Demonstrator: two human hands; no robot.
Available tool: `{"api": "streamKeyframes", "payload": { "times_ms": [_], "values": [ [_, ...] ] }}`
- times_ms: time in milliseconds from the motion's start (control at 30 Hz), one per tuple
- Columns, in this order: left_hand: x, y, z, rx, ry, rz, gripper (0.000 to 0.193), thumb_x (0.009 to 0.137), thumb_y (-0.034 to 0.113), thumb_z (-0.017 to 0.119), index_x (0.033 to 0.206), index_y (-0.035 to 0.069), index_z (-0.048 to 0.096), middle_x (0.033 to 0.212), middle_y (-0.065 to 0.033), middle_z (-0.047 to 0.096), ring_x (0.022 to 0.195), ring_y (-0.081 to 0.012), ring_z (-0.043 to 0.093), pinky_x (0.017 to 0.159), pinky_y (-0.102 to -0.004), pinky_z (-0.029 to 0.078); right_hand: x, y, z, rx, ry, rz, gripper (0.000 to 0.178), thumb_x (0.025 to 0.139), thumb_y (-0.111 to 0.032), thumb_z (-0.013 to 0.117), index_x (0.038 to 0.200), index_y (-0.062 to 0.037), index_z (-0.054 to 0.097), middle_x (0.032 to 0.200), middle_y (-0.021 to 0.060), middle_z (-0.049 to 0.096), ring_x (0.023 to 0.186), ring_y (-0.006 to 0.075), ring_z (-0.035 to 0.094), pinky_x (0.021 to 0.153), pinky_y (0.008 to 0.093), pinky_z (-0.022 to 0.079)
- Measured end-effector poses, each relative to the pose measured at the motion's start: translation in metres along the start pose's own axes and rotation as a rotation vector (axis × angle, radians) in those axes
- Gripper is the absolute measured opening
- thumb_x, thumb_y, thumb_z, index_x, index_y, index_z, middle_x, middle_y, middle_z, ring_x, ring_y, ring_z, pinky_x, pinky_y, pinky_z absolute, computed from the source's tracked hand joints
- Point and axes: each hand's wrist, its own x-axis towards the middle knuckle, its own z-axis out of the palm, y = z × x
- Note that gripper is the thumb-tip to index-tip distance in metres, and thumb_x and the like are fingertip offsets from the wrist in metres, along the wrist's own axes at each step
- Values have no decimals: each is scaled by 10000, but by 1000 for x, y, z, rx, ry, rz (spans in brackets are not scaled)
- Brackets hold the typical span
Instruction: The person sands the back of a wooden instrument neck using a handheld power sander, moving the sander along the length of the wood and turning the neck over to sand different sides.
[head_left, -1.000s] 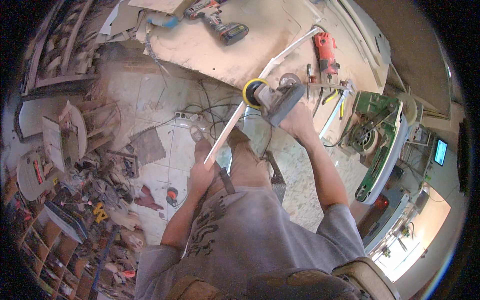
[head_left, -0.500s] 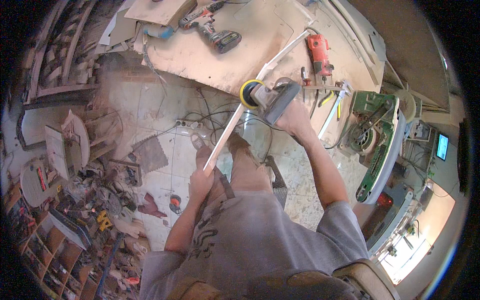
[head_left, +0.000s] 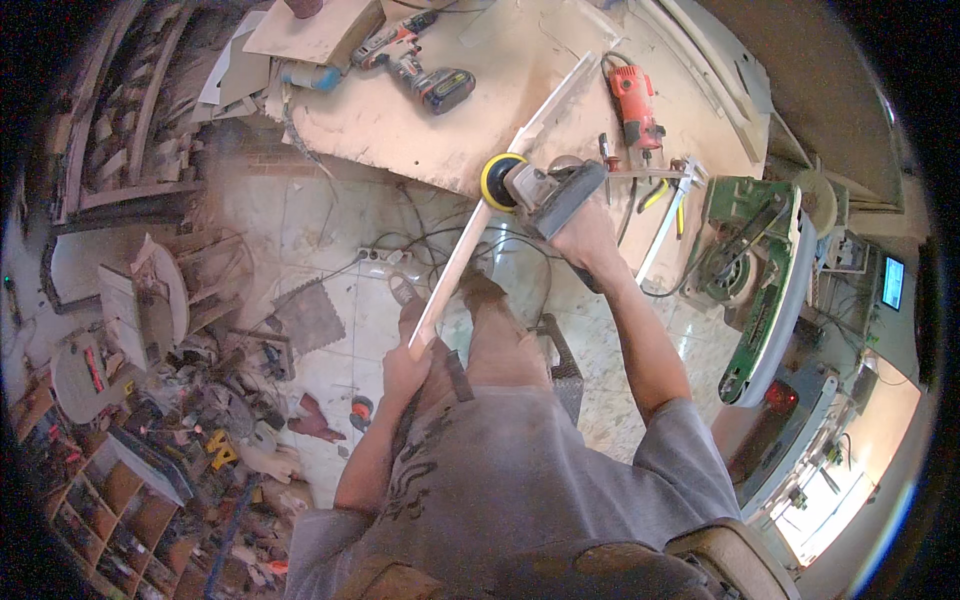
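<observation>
A long, narrow wooden strip (head_left: 462,258) slants from my lap up onto the workbench. My left hand (head_left: 407,370) is closed round its near end. In my right hand (head_left: 588,243) is a handheld power sander (head_left: 555,198), its body hiding most of my fingers. The sander's round pad with a yellow edge (head_left: 497,182) meets the strip close to the bench's front edge. Beyond the pad, the strip's far part lies over the workbench (head_left: 400,140).
A cordless drill (head_left: 430,85) and a red power tool (head_left: 636,105) lie on the bench, with calipers (head_left: 682,185) at its right. A green belt machine (head_left: 745,290) stands to the right. Cables (head_left: 430,240) and a power strip (head_left: 385,257) are on the floor. Clutter (head_left: 215,400) fills the left.
The strip's far end has shifted slightly left. The sander stays at about the same place on it, and both hands keep their hold. My view has turned a little.
</observation>
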Motion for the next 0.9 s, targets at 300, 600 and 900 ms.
{"api": "streamKeyframes", "payload": {
  "times_ms": [300,600,900],
  "values": [
    [-3,11,-20,-245,-116,-86,400,840,305,803,1043,-34,737,852,-239,743,828,-365,747,736,-452,567,5,1,13,129,8,89,429,798,-408,747,1104,-108,769,992,225,766,975,425,737,835,507,588],
    [-2,20,-31,-182,-171,-74,438,801,270,832,1100,-34,731,940,-253,760,921,-394,761,795,-459,572,7,15,29,108,-38,25,549,930,-538,661,1239,-85,683,1080,248,736,1045,455,699,862,519,553],
    [1,24,-40,-184,-240,-88,459,787,266,850,1122,-21,724,963,-239,764,931,-382,756,817,-458,570,1,7,19,101,-131,147,456,871,-441,687,1169,-99,739,1017,261,753,967,438,732,830,539,580]
  ]
}}
